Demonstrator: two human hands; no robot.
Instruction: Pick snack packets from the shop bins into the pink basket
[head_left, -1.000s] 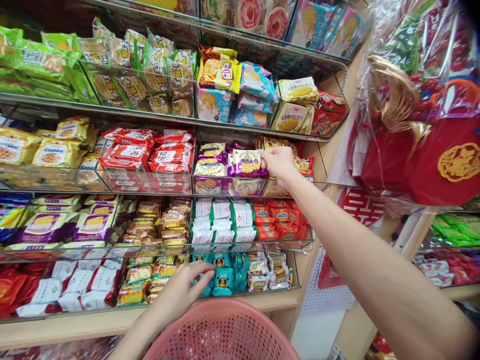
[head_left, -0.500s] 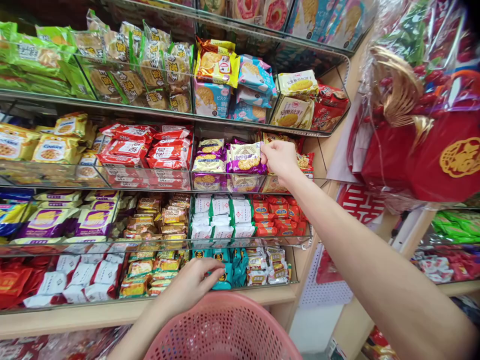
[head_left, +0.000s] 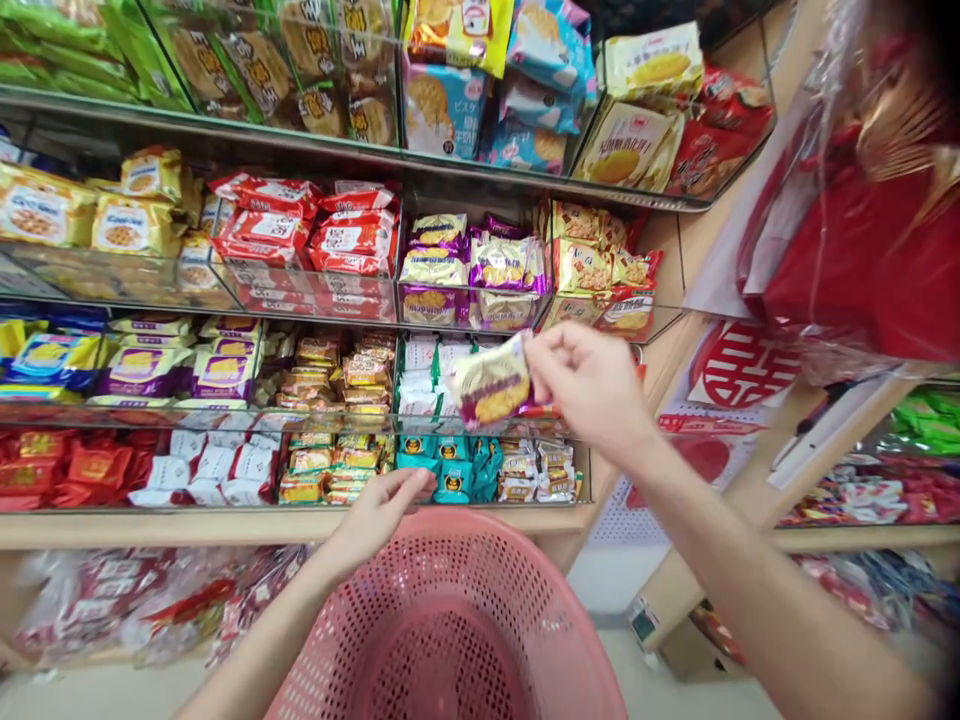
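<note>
My right hand (head_left: pixel 589 385) pinches a biscuit packet (head_left: pixel 491 382) by its right end. The packet is cream and purple with a biscuit picture, and it hangs tilted in front of the lower shelves, slightly blurred. Below it is a pink perforated plastic basket (head_left: pixel 559 600), whose visible inner bottom holds nothing. Near the basket's far left rim is my left hand (head_left: pixel 382 510), fingers curled together with nothing visible in them. My left forearm crosses the basket's left side. Similar cream and purple packets (head_left: pixel 506 265) sit in a shelf compartment above.
Glass-fronted shelves (head_left: pixel 322 312) hold several kinds of wrapped biscuits and sweets. Red packets (head_left: pixel 274 228) lie left, teal packets (head_left: pixel 454 470) just past the basket. A red decoration in clear plastic (head_left: pixel 847 270) hangs at right. Bagged goods (head_left: pixel 120 600) lie under the lowest shelf.
My right hand has drawn the cream and purple packet out of its compartment, down and toward the basket. The view has tilted down, showing more of the basket's inside.
</note>
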